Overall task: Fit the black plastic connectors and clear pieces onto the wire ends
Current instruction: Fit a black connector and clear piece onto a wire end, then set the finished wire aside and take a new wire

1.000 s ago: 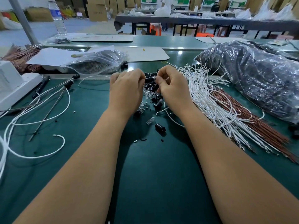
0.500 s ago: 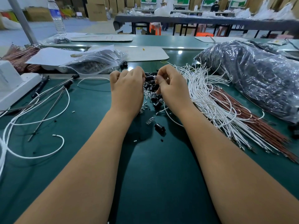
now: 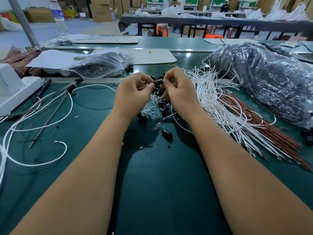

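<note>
A black plastic connector (image 3: 158, 82) is pinched between the fingertips of my right hand (image 3: 179, 92), above a small heap of loose black connectors (image 3: 162, 103) and clear pieces (image 3: 153, 99) on the green mat. My left hand (image 3: 133, 94) pinches a thin wire end (image 3: 143, 87) that points at the connector. One clear piece (image 3: 157, 126) and one black connector (image 3: 166, 133) lie apart, nearer to me. A bundle of white wires (image 3: 218, 106) and brown wires (image 3: 254, 119) lies to the right of my right hand.
A large plastic bag of dark parts (image 3: 274, 82) fills the right side. A smaller clear bag (image 3: 100, 66) sits behind my left hand. Finished white wires with black ends (image 3: 42, 116) spread over the left, beside a white box (image 3: 15, 89). A water bottle (image 3: 59, 19) stands far left.
Both hands have turned and risen slightly from the heap. The black connector now shows between my right fingertips, with the wire end in my left hand brought up to it.
</note>
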`<state>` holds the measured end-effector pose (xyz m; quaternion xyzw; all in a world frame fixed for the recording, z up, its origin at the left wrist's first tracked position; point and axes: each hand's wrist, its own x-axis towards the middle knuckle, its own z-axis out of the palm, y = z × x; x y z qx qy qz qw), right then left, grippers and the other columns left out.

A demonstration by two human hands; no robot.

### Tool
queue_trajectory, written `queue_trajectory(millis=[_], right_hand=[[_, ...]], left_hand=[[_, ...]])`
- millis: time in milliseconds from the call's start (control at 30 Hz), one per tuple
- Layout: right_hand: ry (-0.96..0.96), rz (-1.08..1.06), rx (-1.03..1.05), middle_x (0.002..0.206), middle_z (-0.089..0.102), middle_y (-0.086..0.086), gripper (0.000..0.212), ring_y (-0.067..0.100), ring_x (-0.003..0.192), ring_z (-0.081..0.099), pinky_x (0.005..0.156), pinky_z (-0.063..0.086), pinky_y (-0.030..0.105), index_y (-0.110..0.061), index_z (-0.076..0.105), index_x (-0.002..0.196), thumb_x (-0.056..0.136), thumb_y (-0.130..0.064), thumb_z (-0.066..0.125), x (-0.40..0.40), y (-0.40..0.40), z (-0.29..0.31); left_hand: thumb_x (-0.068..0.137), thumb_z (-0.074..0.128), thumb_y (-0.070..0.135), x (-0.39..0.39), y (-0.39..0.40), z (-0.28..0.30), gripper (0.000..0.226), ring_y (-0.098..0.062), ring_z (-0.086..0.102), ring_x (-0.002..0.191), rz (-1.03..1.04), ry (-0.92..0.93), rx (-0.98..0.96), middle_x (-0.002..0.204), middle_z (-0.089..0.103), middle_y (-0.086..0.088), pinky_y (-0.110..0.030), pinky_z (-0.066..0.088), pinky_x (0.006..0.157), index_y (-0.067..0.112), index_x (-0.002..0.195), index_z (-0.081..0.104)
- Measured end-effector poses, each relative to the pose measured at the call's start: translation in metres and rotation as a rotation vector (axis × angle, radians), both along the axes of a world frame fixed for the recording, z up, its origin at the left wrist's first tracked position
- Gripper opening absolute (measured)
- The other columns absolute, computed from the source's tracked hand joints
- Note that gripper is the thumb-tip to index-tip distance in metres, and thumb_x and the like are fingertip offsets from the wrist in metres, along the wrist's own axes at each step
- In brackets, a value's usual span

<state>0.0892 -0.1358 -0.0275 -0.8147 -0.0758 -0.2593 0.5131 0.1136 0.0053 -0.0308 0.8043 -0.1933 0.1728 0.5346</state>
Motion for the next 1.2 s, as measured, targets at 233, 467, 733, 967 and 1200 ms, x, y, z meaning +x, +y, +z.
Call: queue_trajectory(millis=[233,467,733,967,1200], right_hand=[[0.028,0.080,0.004,0.086,0.063,0.019,0.011,0.015,0.055,0.058,0.063,0.054,0.037,-0.012,0.051,0.090,0.097,-0.004,0.049,-0.002,-0.001,0.004],[0.096,0.174,0.217,0.079,0.064,0.009,0.011,0.016,0.059,0.058,0.062,0.051,0.033,-0.009,0.054,0.105,0.099,-0.005,0.045,-0.002,0.000,0.006],[0.070,0.218,0.284,0.072,0.062,0.013,0.008,0.011,0.057,0.060,0.059,0.052,0.021,-0.001,0.061,0.098,0.092,0.004,0.058,-0.001,0.006,0.004],[0.098,0.294,0.394,0.073,0.062,0.012,0.010,0.018,0.059,0.060,0.062,0.054,0.026,-0.004,0.060,0.095,0.094,0.004,0.053,0.001,0.002,0.004],[0.123,0.328,0.498,0.071,0.062,0.011,0.010,0.017,0.057,0.059,0.062,0.055,0.026,-0.003,0.062,0.094,0.095,0.003,0.054,0.003,0.002,0.003]], left_hand=[[0.087,0.068,0.011,0.001,0.010,0.006,0.004,-0.015,0.041,0.054,-0.099,0.111,-0.108,0.059,0.051,-0.009,-0.021,0.035,0.056,0.013,0.084,0.071],[0.084,0.074,0.013,0.004,0.012,0.005,0.008,-0.023,0.056,0.069,-0.113,0.076,-0.238,0.081,0.068,-0.030,-0.034,0.049,0.073,0.019,0.080,0.072],[0.084,0.071,0.005,0.005,0.010,0.005,0.006,-0.002,0.063,0.059,-0.195,0.132,-0.228,0.069,0.072,0.002,-0.013,0.050,0.062,0.011,0.083,0.072],[0.090,0.059,-0.001,0.001,0.012,0.009,0.018,0.004,0.046,0.040,-0.262,0.193,-0.259,0.047,0.057,0.016,-0.004,0.034,0.046,0.009,0.100,0.070],[0.091,0.060,0.005,0.007,0.019,0.006,0.029,-0.006,0.030,0.042,-0.277,0.283,-0.298,0.047,0.044,0.009,-0.018,0.022,0.043,0.023,0.078,0.078]])
